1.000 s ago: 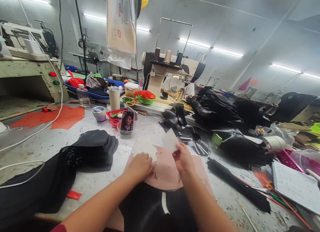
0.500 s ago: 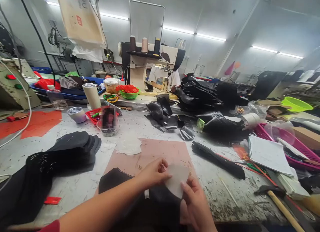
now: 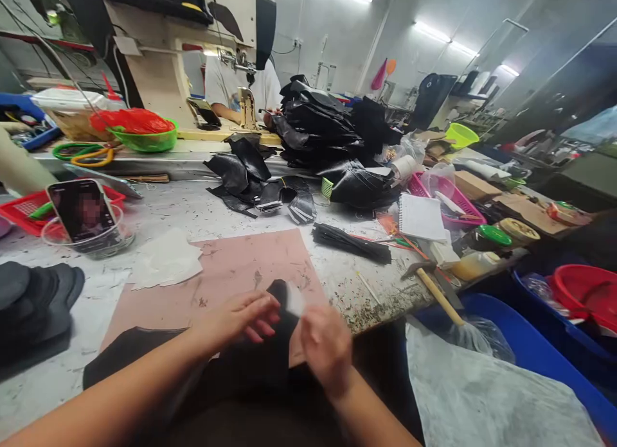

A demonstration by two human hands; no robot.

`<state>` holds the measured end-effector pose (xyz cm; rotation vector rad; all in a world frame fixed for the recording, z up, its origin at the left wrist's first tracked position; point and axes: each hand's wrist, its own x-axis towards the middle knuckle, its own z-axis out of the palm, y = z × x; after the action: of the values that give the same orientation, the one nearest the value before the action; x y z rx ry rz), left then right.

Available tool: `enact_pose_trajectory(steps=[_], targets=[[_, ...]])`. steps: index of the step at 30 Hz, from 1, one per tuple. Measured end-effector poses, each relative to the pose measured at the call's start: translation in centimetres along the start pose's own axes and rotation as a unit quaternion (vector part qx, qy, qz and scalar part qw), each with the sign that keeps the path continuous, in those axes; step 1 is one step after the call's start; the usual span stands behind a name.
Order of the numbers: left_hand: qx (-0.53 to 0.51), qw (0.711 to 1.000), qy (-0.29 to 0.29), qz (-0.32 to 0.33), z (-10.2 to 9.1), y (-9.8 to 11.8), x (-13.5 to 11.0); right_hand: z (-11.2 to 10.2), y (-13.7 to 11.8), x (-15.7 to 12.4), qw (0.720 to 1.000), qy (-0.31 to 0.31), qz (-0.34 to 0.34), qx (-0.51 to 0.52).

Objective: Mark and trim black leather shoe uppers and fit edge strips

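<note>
My left hand (image 3: 241, 318) is at the near table edge, its thumb and fingers closed on the raised end of a black leather piece (image 3: 278, 291) that spreads toward me over a pink mat (image 3: 231, 261). My right hand (image 3: 325, 347) is just right of it, its back to the camera and blurred by motion. A small white backing piece (image 3: 294, 300) sticks out from its fingertips and lies against the black leather. Left of the mat is a loose stack of similar white pieces (image 3: 166, 264).
A phone (image 3: 81, 209) leans in a clear bowl at the left, near dark stacked pieces (image 3: 33, 293). Black strips (image 3: 351, 241), a notebook (image 3: 421, 216) and a hammer (image 3: 434, 286) lie at the right. Black leather (image 3: 328, 126) is heaped behind. A blue bin (image 3: 530, 350) stands below the edge. Another person (image 3: 226, 87) sits behind a sewing machine.
The view has swung right and down. Both hands have come back to the table edge with the white piece, which now lies against the lifted end of the black leather.
</note>
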<state>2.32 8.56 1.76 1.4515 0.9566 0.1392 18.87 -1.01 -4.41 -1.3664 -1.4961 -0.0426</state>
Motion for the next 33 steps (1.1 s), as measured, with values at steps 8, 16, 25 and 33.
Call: enact_pose_trajectory(steps=[8, 16, 25, 33], targets=[[-0.102, 0.99, 0.046, -0.083, 0.0, 0.2, 1.0, 0.6, 0.0, 0.7, 0.978, -0.068, 0.185, 0.073], [0.157, 0.982, 0.099, -0.045, -0.7, -2.1, 2.7, 1.6, 1.3, 1.2, 0.902, -0.16, 0.376, 0.139], [0.33, 0.93, 0.161, 0.017, -1.1, -2.3, 4.2, 1.7, 1.5, 1.7, 0.951, -0.188, 0.246, -0.008], [0.35, 0.925, 0.15, 0.0, -1.1, -1.9, 4.6, 1.8, 1.5, 1.7, 0.954, -0.194, 0.227, -0.026]])
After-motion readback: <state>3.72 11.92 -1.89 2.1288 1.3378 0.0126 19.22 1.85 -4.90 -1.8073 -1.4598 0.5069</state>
